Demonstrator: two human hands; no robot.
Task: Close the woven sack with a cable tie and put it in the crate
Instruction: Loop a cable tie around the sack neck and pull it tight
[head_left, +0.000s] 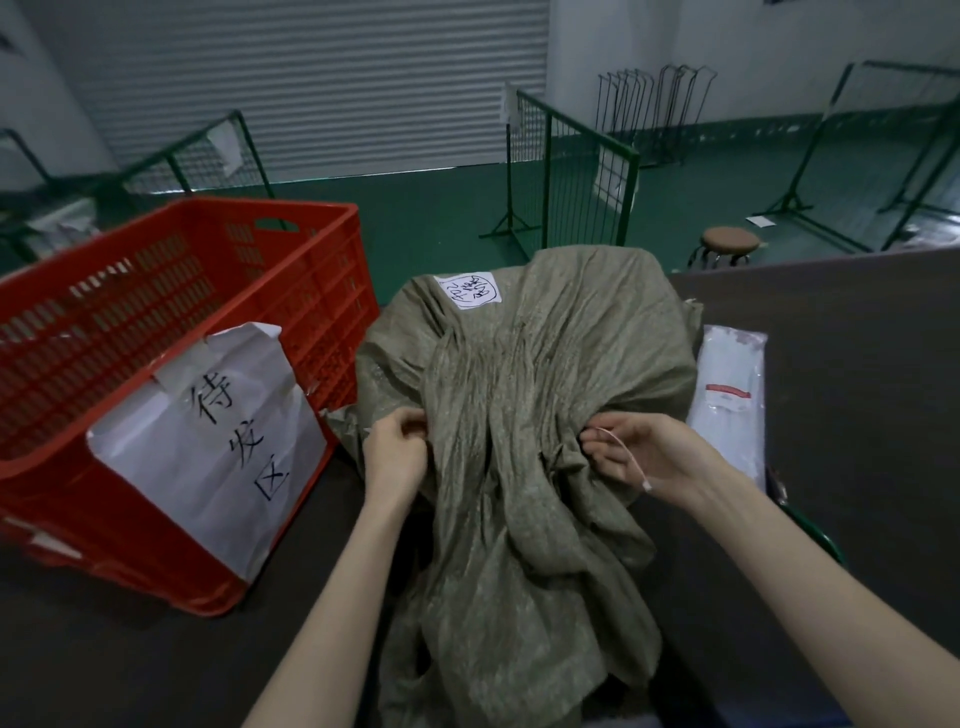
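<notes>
An olive-green woven sack lies on the dark table in front of me, its loose mouth gathered toward me and a white label on its far end. My left hand pinches the bunched fabric on the left of the neck. My right hand grips the fabric on the right and holds a thin white cable tie, whose head hangs near my wrist. The red plastic crate stands on the table to the left, touching the sack, with a white paper sign taped to its near wall.
A clear bag of white cable ties lies right of the sack on the dark table. Beyond the table are green wire-mesh fence panels, a round stool and a grey roller door.
</notes>
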